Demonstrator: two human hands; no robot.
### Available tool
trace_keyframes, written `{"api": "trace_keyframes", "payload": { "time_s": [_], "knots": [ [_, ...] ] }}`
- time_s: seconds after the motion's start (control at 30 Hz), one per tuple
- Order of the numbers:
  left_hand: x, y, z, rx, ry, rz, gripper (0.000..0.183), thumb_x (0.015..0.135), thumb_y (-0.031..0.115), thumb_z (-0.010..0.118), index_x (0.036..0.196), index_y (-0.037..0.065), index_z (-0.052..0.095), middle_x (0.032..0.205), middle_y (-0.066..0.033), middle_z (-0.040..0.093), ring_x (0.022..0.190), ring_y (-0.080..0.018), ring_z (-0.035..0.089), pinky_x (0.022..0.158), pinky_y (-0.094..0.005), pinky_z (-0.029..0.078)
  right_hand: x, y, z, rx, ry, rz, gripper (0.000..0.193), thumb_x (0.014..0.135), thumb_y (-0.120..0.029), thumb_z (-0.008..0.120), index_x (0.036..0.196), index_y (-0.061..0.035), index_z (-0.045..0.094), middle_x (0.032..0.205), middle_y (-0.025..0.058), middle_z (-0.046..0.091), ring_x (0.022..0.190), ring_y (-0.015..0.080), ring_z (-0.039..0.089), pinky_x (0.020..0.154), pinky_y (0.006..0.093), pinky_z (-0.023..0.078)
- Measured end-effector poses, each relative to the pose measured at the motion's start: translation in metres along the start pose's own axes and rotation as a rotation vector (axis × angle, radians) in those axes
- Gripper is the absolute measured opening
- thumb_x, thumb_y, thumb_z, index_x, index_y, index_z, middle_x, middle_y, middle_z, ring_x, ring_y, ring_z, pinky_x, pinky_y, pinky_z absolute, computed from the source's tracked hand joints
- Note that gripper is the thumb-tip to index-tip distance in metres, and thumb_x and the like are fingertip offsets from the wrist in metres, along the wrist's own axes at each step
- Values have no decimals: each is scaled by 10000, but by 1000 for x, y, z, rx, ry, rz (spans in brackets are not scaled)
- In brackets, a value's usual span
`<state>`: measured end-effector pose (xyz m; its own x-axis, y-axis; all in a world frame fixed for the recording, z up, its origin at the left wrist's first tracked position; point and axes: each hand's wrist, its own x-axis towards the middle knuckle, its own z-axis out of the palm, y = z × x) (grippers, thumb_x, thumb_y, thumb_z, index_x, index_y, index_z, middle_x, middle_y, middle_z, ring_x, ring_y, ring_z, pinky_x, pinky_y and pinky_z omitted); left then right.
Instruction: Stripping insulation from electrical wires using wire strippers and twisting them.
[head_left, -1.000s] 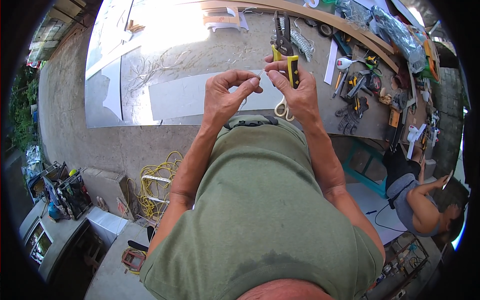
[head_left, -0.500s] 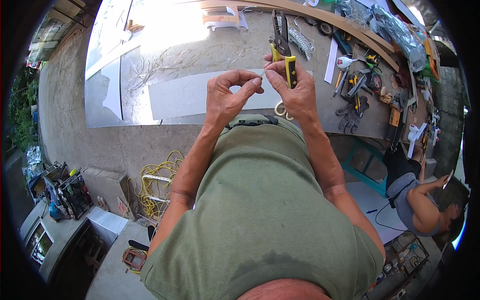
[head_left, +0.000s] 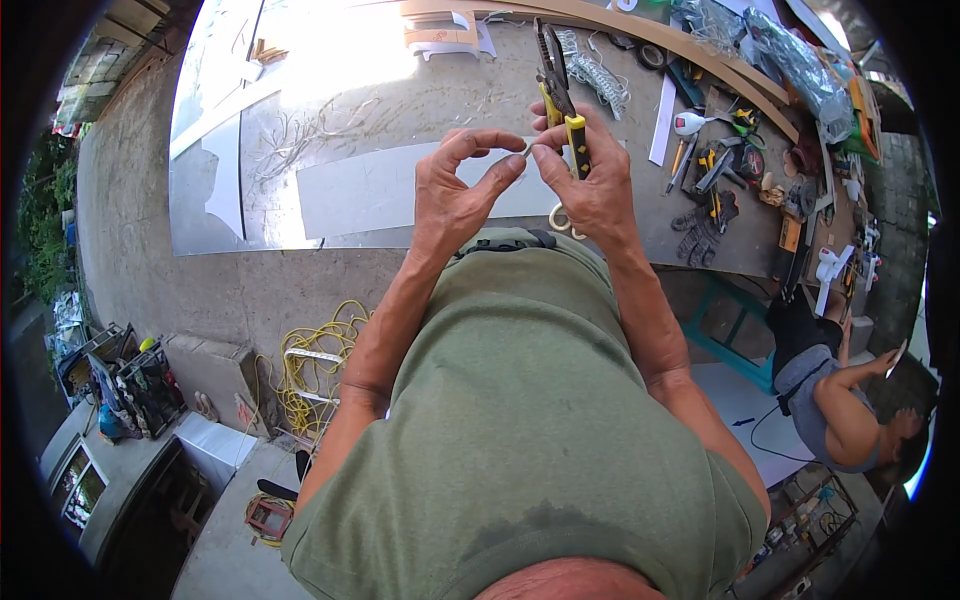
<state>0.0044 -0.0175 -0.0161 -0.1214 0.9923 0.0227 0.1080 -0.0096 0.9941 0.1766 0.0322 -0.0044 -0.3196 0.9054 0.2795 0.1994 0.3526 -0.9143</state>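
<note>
Holds yellow-handled pliers (head_left: pixel 562 100) clamped in right hand (head_left: pixel 600 178) over the surface (head_left: pixel 450 95); cannot tell left hand (head_left: pixel 447 192) as apart or together, near thin strand (head_left: pixel 529 149) between both hands' fingertips, probably light, bendy, best pinched near an end

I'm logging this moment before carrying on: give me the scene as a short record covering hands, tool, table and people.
Left hand: thumb and forefinger near the right fingertips; grip unclear
Right hand: holds yellow-and-black pliers-like tool, head pointing away from the person
Between fingertips: thin piece, too small to identify
Table: grey flat sheet, loose strands, dark glove
People nearby: co-worker, grey top, at the picture's right
</note>
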Motion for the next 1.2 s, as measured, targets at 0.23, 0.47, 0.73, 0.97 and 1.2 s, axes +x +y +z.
{"api": "trace_keyframes", "payload": {
  "time_s": [0.23, 0.47, 0.73, 0.97, 1.2],
  "knots": [
    [2, -4, -2, -158, -58, -27, 168, 829, 34, 791, 974, 27, 706, 942, -21, 687, 848, -101, 592, 771, -262, 499, 2, -9, 0, -101, -47, -119, 136, 849, -39, 681, 956, 38, 647, 1184, 154, 615, 953, 280, 673, 739, 369, 558],
    [4, -15, -7, -163, -112, -21, 149, 847, -13, 757, 965, 28, 676, 939, -11, 664, 860, -86, 597, 780, -250, 502, 2, -7, 2, -84, -116, -102, 134, 847, -20, 663, 964, 42, 642, 1200, 159, 626, 1002, 291, 670, 820, 368, 543],
    [3, -17, 6, -468, -41, -14, 195, 783, -103, 746, 889, 39, 665, 843, 49, 605, 740, -41, 497, 710, -224, 449, -4, -10, 10, 65, -128, 24, 135, 857, -7, 624, 987, 27, 626, 1058, 122, 663, 791, 223, 658, 688, 327, 512],
    [5, -28, 7, -223, -16, 106, 164, 784, -105, 734, 851, 22, 655, 827, 0, 627, 753, -84, 530, 735, -239, 460, -17, -2, 20, 103, -36, 227, 97, 866, -19, 616, 960, 1, 606, 828, 76, 654, 677, 154, 599, 626, 314, 490],
    [3, -9, 12, 74, 51, 228, 141, 819, -87, 712, 910, 17, 683, 855, -30, 671, 730, -117, 590, 775, -297, 529, -12, -2, 15, 266, 13, 343, 78, 871, -17, 634, 943, 5, 613, 995, 119, 689, 775, 168, 668, 701, 292, 547]
  ]
}}
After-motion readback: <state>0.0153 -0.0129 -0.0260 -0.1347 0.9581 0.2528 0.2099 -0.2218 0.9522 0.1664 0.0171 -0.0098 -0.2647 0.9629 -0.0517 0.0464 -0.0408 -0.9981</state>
